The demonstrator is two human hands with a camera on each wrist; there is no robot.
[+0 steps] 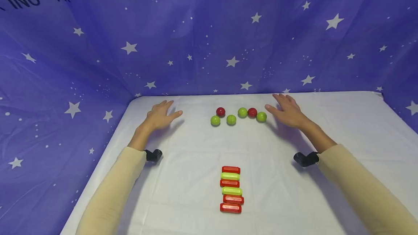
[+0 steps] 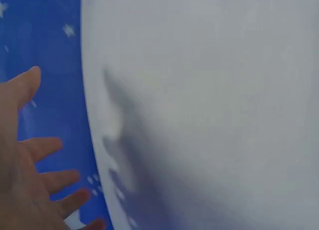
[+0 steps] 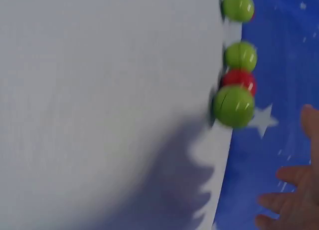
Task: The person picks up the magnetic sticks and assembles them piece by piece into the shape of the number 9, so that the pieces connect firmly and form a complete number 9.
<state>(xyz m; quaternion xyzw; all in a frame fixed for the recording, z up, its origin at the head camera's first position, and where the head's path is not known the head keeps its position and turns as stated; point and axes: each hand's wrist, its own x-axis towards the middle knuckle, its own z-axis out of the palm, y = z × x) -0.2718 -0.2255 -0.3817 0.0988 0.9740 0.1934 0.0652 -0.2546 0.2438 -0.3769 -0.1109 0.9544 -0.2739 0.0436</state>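
Note:
My left hand [image 1: 160, 116] hovers over the left back of the white table, fingers spread and holding nothing. On the right, my right hand [image 1: 287, 112] is also spread and bare, its thumb close to a green ball [image 1: 261, 116] at the end of a small cluster. A red ball [image 1: 252, 112] and another green ball [image 1: 242, 112] sit beside that one. Further left are a green ball with a seam line [image 1: 231, 119], a green ball [image 1: 215, 120] and a dark red ball [image 1: 220, 111]. The right wrist view shows green balls [image 3: 233, 106] near the spread fingers.
Nearer the front, several red and yellow-green sticks lie stacked in a column, from a red stick [image 1: 231, 169] to another red stick [image 1: 230, 208]. A blue starred curtain [image 1: 196, 39] borders the white tablecloth [image 1: 183, 177] at the back and sides. Black wrist cameras [image 1: 306, 159] stick out from both sleeves.

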